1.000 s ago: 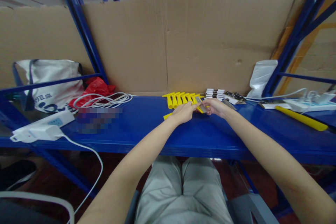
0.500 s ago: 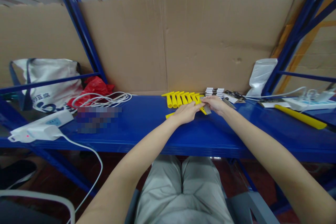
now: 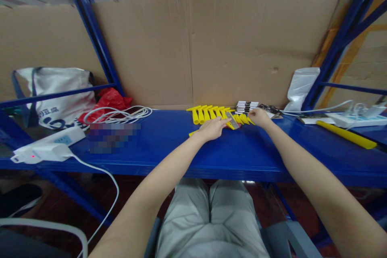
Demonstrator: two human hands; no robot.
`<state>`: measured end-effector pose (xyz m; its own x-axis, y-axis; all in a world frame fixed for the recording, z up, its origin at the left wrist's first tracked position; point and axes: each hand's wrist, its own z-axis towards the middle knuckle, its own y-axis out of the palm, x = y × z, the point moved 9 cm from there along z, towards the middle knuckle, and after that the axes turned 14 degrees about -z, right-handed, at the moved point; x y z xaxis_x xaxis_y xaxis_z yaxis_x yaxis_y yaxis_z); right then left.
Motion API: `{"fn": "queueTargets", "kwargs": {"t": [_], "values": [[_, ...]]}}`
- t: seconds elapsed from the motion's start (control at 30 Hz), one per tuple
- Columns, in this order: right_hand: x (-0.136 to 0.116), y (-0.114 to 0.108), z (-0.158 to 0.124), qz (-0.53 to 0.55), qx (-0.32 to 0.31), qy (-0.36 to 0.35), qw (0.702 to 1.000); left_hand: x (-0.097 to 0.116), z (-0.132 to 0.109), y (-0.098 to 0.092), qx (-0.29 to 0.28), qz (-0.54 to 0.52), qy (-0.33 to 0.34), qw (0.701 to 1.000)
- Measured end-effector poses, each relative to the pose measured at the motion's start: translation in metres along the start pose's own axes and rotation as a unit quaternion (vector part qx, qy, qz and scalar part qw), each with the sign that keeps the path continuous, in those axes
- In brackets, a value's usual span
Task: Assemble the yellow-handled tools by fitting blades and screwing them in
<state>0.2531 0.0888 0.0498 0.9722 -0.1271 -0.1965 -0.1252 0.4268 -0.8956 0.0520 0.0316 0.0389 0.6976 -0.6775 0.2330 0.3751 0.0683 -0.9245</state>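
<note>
The left hand rests on the blue shelf near its back edge, fingers closed round a yellow scraper whose grey blade juts past the fingertips. Just beside it, the right hand touches loose yellow handles with curled fingers; whether it grips any cannot be told.

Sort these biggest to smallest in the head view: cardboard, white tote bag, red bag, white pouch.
Cardboard, then white tote bag. The red bag and white pouch look about alike, so no ranking.
</note>
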Motion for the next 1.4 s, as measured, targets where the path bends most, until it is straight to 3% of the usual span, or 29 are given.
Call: {"fn": "queueTargets", "kwargs": {"t": [0.1, 0.2, 0.5, 0.67, 0.87, 1.13, 1.4], "values": [[0.005, 0.014, -0.001, -0.107, -0.061, 0.000, 0.992, -0.004, 0.001, 0.000, 0.002, -0.005, -0.007, 1.000], [0.009, 0.015, -0.005, -0.161, -0.084, 0.022, 0.983, -0.005, 0.001, -0.001, 0.008, -0.011, -0.009, 1.000], [0.004, 0.017, -0.014, -0.224, -0.123, 0.030, 0.966, -0.010, 0.003, -0.002, 0.021, -0.022, -0.009, 0.999], [0.000, 0.018, -0.016, -0.242, -0.128, 0.021, 0.962, -0.010, 0.003, -0.002, 0.019, -0.022, -0.012, 1.000], [-0.013, 0.018, -0.020, -0.282, -0.119, -0.041, 0.951, -0.010, 0.002, -0.002, 0.021, -0.026, -0.011, 0.999], [-0.002, 0.026, -0.015, -0.288, -0.138, -0.032, 0.947, -0.009, 0.002, -0.003, 0.025, -0.029, -0.011, 0.999], [-0.009, 0.026, -0.017, -0.311, -0.136, -0.069, 0.938, -0.009, 0.001, -0.004, 0.022, -0.028, -0.012, 0.999]]}}
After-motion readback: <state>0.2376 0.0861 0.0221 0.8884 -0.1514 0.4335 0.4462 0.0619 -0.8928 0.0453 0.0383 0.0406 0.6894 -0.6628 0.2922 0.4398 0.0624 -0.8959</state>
